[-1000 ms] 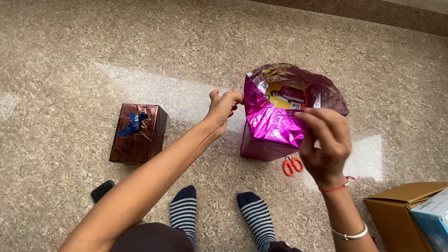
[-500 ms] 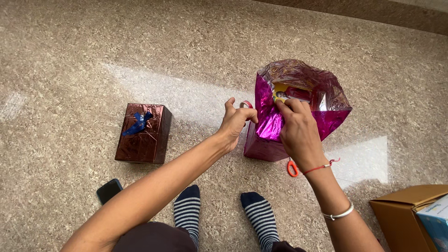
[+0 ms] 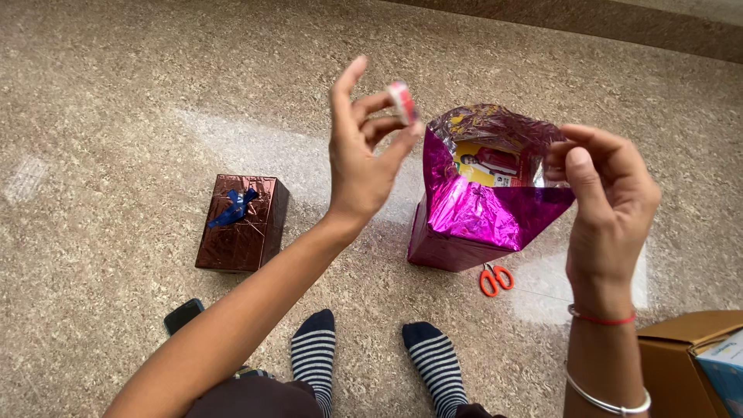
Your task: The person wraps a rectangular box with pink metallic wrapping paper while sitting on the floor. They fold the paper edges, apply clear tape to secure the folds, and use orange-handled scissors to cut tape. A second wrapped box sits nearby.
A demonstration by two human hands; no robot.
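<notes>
My left hand [image 3: 360, 155] is raised high and pinches a small roll of tape [image 3: 402, 102] between thumb and fingers. My right hand [image 3: 607, 193] is lifted at the right, thumb and fingertips pinched together; I cannot make out anything between them. On the floor beyond both hands stands a box half wrapped in shiny magenta foil paper [image 3: 472, 209]. Its top paper stands open, showing the yellow printed box [image 3: 484, 164] inside. Neither hand touches the paper.
A box wrapped in brown foil [image 3: 241, 224] with a blue bow [image 3: 232, 207] sits to the left. Orange scissors [image 3: 494, 279] lie by the magenta box. A dark phone [image 3: 183, 316] lies near my striped socks [image 3: 313, 356]. A cardboard carton [image 3: 681, 348] stands at the bottom right.
Both hands have lifted off the magenta paper. The left hand rose with the tape roll; the right hand came up and away to the right, fingers pinched.
</notes>
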